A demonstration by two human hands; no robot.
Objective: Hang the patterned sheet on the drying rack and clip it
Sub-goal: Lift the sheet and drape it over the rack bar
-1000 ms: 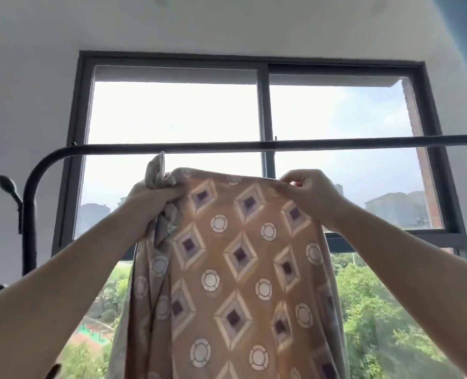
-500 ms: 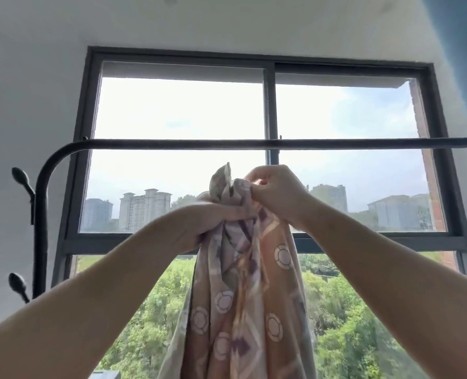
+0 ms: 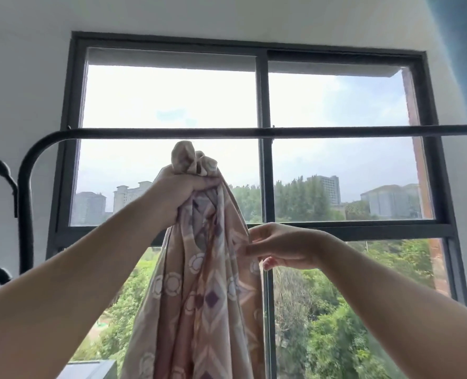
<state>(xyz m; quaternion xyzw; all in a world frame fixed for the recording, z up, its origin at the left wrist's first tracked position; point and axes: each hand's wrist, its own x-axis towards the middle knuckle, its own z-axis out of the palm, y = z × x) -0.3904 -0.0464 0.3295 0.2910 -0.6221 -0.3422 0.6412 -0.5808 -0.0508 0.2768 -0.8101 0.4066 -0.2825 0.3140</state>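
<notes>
The patterned sheet (image 3: 199, 296) is cut off at 6 o'clock, its bunched top hidden within the fingers (image 3: 198, 184) of the left hand (image 3: 177, 192); whether its edge is pinched by the right hand (image 3: 281, 247) cannot be told.

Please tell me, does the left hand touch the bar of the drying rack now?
Apart. The head view shows the left hand gripping the bunched patterned sheet below the bar, with bright sky between hand and bar.

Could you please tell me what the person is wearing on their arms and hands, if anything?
Nothing shows: the left arm and right arm are bare as far as the frame reaches, with no sleeve in view. The left hand and right hand carry no glove, and no watch, bracelet or ring is visible.
</notes>
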